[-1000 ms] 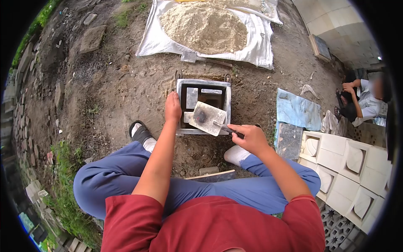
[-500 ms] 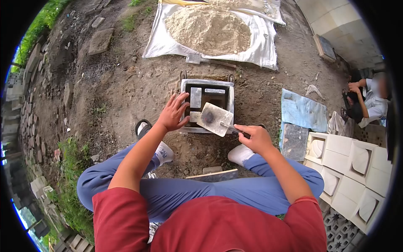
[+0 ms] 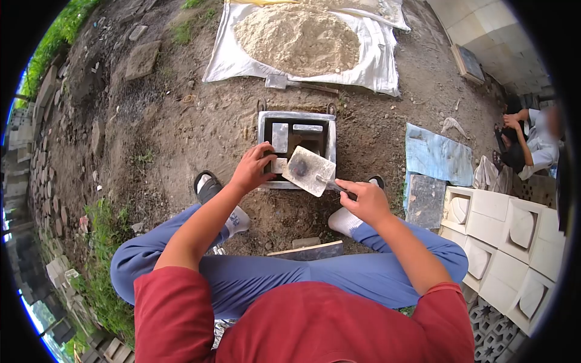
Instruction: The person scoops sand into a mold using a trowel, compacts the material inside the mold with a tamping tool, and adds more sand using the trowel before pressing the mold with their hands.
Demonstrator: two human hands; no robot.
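Note:
A square metal block mould (image 3: 298, 115) stands on the dirt between my feet, with rectangular metal-topped cores (image 3: 280, 137) inside it. My right hand (image 3: 365, 201) is wrapped round the handle of a trowel (image 3: 310, 169). The trowel's flat, mortar-stained blade lies over the mould's front right part, hiding some of its inside; a dark patch marks the blade. At the mould's left wall is my left hand (image 3: 253, 167), fingers and thumb apart and bent over the rim, close to a small pale core top (image 3: 278, 165). Whether the fingertips touch that piece is unclear.
Beyond the mould, a sand heap (image 3: 296, 39) lies on a white sheet (image 3: 378, 66); a shovel (image 3: 277, 81) rests before it. Pale cast blocks (image 3: 499, 212) are stacked at right, near a blue sheet (image 3: 437, 156). Another person (image 3: 535, 142) sits far right. A board (image 3: 308, 251) lies near my legs.
My left hand has shifted slightly down, its fingers bending more over the mould's left rim. The trowel in my right hand stays nearly where it was over the mould.

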